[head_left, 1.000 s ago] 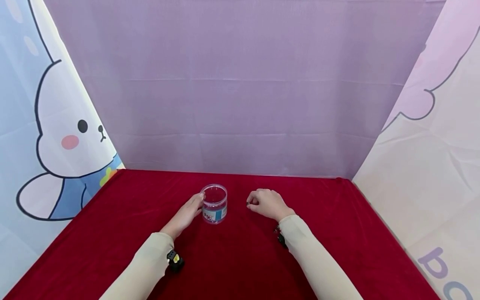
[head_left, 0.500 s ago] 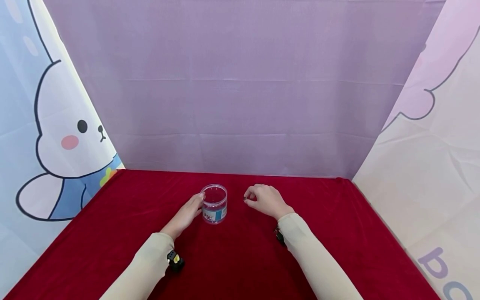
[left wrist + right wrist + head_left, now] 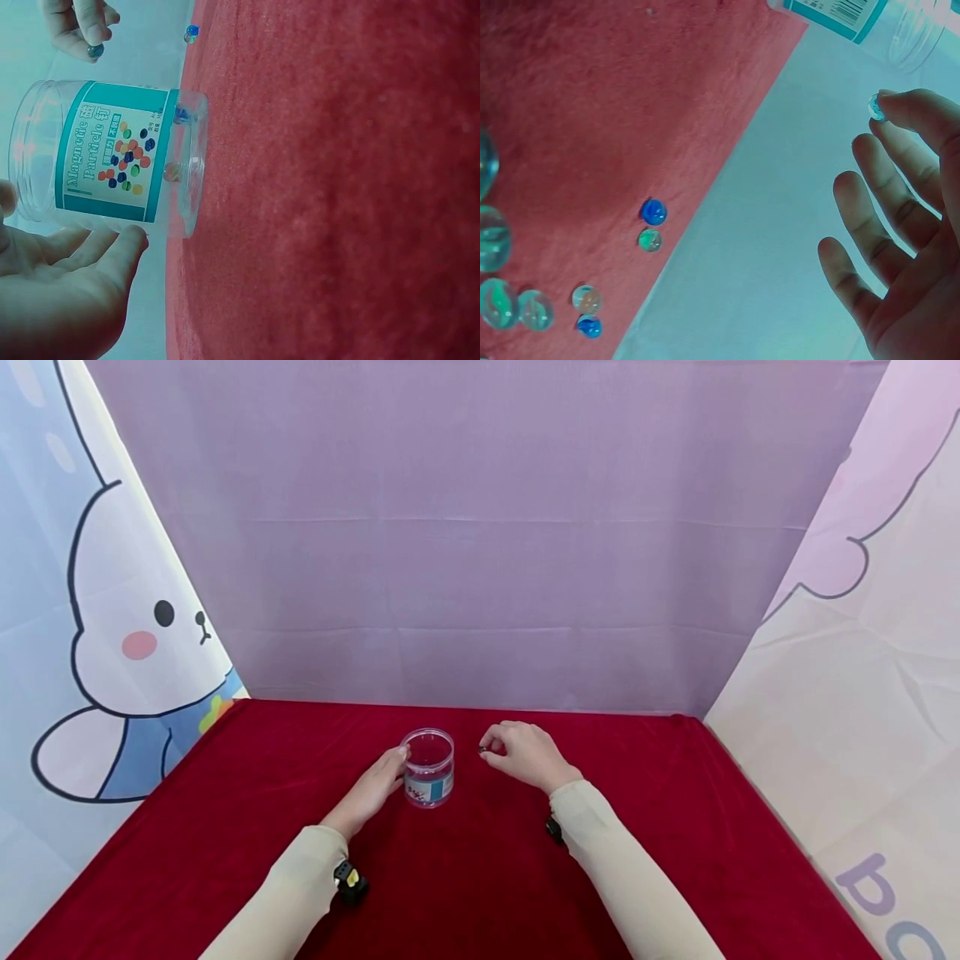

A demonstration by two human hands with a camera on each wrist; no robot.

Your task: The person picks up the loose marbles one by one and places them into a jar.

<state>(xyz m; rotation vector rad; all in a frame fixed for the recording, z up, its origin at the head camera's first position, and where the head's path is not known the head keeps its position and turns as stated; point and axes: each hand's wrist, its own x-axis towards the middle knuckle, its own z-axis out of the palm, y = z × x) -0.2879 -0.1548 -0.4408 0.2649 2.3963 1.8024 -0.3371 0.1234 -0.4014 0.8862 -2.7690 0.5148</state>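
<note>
A clear open plastic jar (image 3: 429, 768) with a blue-and-white label stands upright on the red cloth, and my left hand (image 3: 372, 789) holds its left side. In the left wrist view, a blue marble (image 3: 182, 114) and an orange-tinted marble (image 3: 173, 172) show through the wall near the jar's bottom. To the right of the jar, my right hand (image 3: 525, 755) is raised about level with the rim. It pinches a glass marble (image 3: 876, 109) between thumb and index finger, the other fingers spread apart in the right wrist view.
Several loose glass marbles lie on the red cloth (image 3: 630, 112) in the right wrist view, among them a blue marble (image 3: 653, 211) and a green-tinted marble (image 3: 650, 240). A lilac curtain (image 3: 480, 543) hangs behind the table, with printed cloths at both sides.
My right hand has risen and moved left toward the jar, carrying the marble. The left hand and the jar have stayed in place.
</note>
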